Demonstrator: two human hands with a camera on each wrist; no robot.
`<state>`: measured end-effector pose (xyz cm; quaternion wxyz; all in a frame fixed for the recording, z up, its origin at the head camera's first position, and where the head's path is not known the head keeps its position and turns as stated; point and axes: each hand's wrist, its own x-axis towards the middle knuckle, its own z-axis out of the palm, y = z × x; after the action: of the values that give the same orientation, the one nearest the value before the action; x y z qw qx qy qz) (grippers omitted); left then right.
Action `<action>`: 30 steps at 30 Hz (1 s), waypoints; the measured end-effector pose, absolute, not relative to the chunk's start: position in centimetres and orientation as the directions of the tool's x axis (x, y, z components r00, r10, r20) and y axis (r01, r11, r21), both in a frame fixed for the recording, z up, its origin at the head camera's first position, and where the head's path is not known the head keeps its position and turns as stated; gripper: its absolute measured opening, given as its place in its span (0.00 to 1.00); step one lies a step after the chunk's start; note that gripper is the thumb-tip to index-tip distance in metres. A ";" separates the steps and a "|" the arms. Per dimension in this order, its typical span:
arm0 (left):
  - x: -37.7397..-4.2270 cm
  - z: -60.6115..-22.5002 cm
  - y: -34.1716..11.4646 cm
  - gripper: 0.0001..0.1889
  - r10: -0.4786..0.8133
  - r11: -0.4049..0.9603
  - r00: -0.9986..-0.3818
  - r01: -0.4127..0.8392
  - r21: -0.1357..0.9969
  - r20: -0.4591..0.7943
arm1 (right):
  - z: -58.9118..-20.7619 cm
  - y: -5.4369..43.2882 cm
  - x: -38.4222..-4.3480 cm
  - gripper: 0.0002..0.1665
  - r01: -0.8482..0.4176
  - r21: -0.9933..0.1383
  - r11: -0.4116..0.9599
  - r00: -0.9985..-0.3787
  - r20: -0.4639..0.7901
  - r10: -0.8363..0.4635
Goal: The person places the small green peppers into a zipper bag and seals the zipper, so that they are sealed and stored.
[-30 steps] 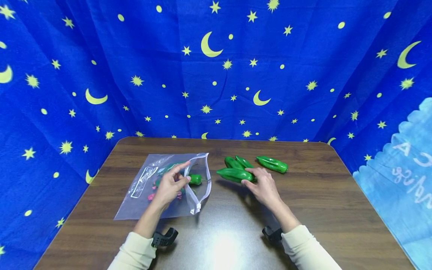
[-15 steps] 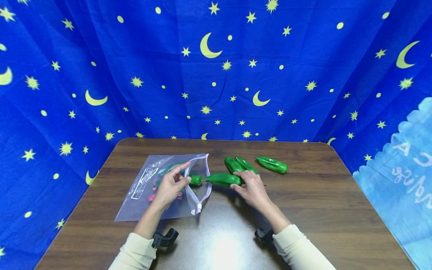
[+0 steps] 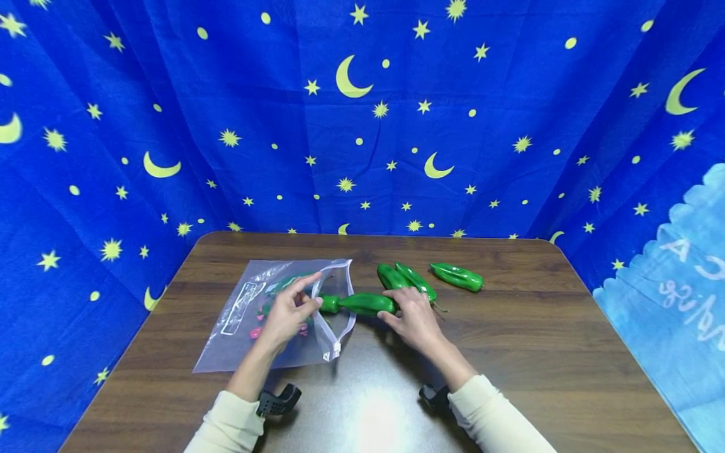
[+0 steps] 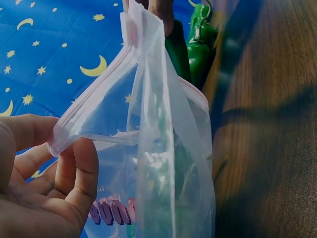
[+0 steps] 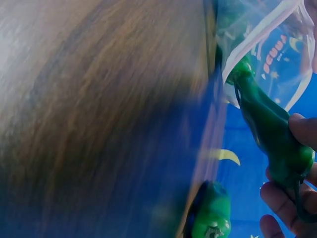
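Note:
My left hand pinches the upper rim of a clear zip bag between thumb and fingers; the left wrist view shows the bag's mouth held apart. Inside the mouth lies a green pepper, with more green shapes blurred behind the plastic. My right hand grips another green pepper near its stem end. That pepper lies almost level, its pointed tip within the bag's opening and close to the pepper inside. Its stem hangs by my fingers in the right wrist view.
Just beyond my right hand lie two more green peppers, one plump and one slimmer. Another green pepper sits farther right. A white zip slider is at the bag's near corner. A blue star-and-moon cloth hangs behind the wooden table.
My right hand has moved left with the pepper, from beside the other peppers until its tip is in the bag's mouth. The left hand has stayed on the rim.

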<state>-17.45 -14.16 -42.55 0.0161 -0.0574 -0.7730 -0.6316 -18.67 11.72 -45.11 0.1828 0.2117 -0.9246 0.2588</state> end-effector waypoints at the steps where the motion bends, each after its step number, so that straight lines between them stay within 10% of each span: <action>1: -17.4 -42.5 -14.1 0.27 0.069 0.194 -0.993 0.107 0.975 0.096 | -45.2 11.6 -18.7 0.23 -0.486 -0.400 0.777 -0.844 0.446 -0.298; 30: -17.8 -42.8 -13.8 0.27 0.090 0.167 -0.989 0.132 0.977 0.118 | -45.9 8.1 -19.0 0.23 -0.537 -0.380 0.753 -0.811 0.479 -0.336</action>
<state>-17.78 -13.84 -42.84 0.0165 -0.0725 -0.7638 -0.6412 -19.03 8.07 -45.93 0.1945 0.2384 -0.9158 0.2582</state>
